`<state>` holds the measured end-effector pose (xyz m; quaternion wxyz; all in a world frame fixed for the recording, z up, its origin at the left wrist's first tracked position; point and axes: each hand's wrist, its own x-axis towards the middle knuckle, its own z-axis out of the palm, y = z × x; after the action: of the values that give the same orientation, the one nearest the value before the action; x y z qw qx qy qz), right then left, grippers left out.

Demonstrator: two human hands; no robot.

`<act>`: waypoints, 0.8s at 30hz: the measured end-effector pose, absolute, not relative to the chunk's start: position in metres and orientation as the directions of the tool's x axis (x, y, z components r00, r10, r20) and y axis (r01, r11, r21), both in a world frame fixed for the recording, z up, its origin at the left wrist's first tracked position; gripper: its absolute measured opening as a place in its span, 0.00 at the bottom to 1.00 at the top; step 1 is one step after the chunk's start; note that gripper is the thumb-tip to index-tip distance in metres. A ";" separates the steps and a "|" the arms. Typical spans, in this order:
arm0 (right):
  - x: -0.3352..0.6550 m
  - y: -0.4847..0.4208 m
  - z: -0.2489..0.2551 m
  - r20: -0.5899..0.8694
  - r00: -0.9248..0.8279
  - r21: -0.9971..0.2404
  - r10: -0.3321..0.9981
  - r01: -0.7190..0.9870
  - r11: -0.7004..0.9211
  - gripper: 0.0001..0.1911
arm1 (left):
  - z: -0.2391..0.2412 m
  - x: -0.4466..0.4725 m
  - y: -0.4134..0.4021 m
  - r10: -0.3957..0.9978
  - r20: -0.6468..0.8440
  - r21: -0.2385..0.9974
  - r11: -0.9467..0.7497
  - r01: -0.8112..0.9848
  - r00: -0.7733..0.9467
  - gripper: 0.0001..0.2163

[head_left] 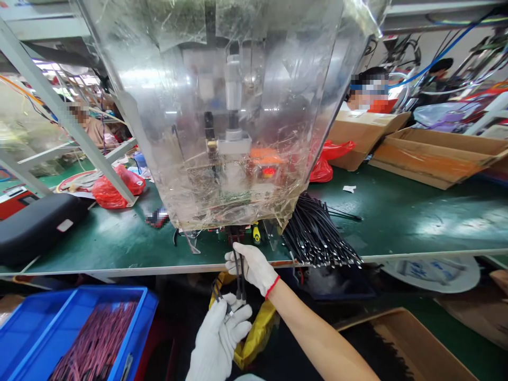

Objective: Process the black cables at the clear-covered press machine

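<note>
My right hand [255,269], in a white glove with a red cuff, pinches thin black cables [239,278] just below the front of the machine. The upper ends of these cables run up to the machine's lower opening; whether they touch it I cannot tell. Below, my left hand [219,336], also in a white glove, closes on the lower ends of black cables. A scuffed clear plastic guard [190,174] hangs over the machine [234,145], where a red light glows. Right of the guard, a large bundle of black cables [319,233] lies on the green bench [397,211].
A yellow-handled tool [256,233] lies under the guard. At lower left, a blue bin [148,307] holds dark reddish wires. Cardboard boxes [432,156] stand at right; another open box [420,338] is below the bench. A yellow bag [257,333] hangs behind my hands. Other people sit farther back.
</note>
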<state>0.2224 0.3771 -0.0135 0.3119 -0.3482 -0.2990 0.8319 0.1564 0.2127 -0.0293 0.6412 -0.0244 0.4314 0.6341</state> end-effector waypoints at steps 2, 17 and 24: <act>0.217 0.385 -0.014 -0.412 -0.543 -0.711 0.732 -0.312 -0.631 0.15 | -0.032 0.154 0.210 0.779 -0.605 0.507 0.213 -0.835 -0.168 0.16; 0.208 0.395 -0.012 -0.473 -0.502 -0.670 0.724 -0.328 -0.666 0.11 | -0.056 0.141 0.206 0.741 -0.646 0.502 0.233 -0.833 -0.182 0.17; 0.206 0.394 -0.016 -0.439 -0.534 -0.671 0.723 -0.340 -0.659 0.12 | -0.060 0.141 0.203 0.750 -0.640 0.499 0.240 -0.833 -0.167 0.16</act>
<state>0.2063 0.3935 -0.0163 0.3180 -0.3630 -0.2637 0.8352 0.1412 0.2031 -0.0601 0.6439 -0.0455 0.4532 0.6148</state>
